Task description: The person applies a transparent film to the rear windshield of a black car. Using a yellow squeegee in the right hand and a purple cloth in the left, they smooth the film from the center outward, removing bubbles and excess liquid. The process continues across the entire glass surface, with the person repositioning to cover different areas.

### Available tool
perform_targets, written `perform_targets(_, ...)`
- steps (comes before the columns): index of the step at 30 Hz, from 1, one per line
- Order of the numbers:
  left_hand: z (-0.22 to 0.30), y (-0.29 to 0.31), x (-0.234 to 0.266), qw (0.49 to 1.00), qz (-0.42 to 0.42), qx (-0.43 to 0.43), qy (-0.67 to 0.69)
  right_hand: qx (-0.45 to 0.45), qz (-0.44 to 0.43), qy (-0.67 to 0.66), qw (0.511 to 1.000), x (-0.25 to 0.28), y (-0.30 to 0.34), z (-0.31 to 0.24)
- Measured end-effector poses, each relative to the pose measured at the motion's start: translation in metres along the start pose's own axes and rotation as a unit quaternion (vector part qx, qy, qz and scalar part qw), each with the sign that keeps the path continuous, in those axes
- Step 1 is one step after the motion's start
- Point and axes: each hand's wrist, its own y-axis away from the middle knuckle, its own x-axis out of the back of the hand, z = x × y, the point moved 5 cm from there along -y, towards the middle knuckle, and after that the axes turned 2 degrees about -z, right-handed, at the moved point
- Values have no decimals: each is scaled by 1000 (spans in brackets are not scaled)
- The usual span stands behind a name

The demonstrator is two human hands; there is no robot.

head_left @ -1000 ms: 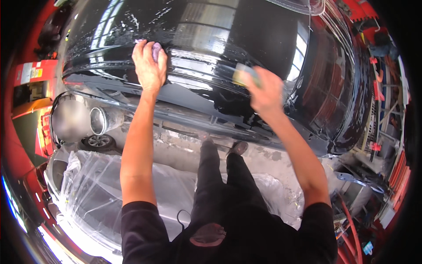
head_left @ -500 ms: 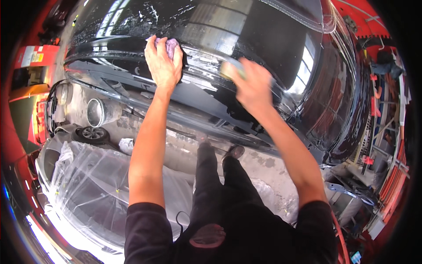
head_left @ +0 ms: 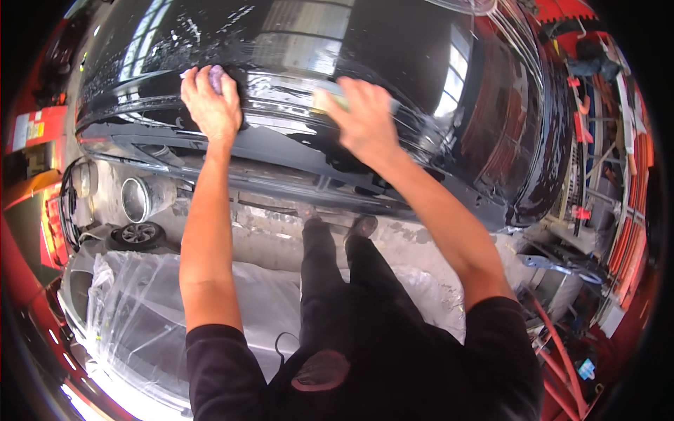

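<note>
A glossy black car point(head_left: 400, 52) lies before me, its roof streaked and spotted with what looks like water. My left hand point(head_left: 212, 107) is closed round a crumpled purple cloth point(head_left: 215, 78), pressed on the roof's near edge. To its right, my right hand point(head_left: 365, 119) grips a yellowish, sponge-like pad point(head_left: 325, 102) against the wet strip along that same edge. Motion blurs this hand slightly, and the pad's underside is hidden.
Behind me stands a vehicle under clear plastic sheeting point(head_left: 147, 302). A bucket point(head_left: 137, 199) and a wheel point(head_left: 139, 234) are on the concrete floor at left. Red metal stands point(head_left: 562, 358) and racks with parts line the right side.
The view has shifted, so the car and both hands appear farther left. My right hand still works along the roof edge with the pad; the left keeps hold of the cloth.
</note>
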Motion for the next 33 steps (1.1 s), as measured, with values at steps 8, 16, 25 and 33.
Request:
perform_targets(8,-8,-1,2,999,-15,16,-30,-37,24,23,999,45,147,90)
perform_targets(16,-16,1,-1,1000,-17,-21,-8,4,-3,1,1000,-3,26,-4)
perform_targets(25,5,-10,-2,1000,-18,-6,-15,-40,90,-11,995,40,124,64)
perform_targets(33,-12,3,4,999,-23,3,-32,-139,65,19,988,58,207,118)
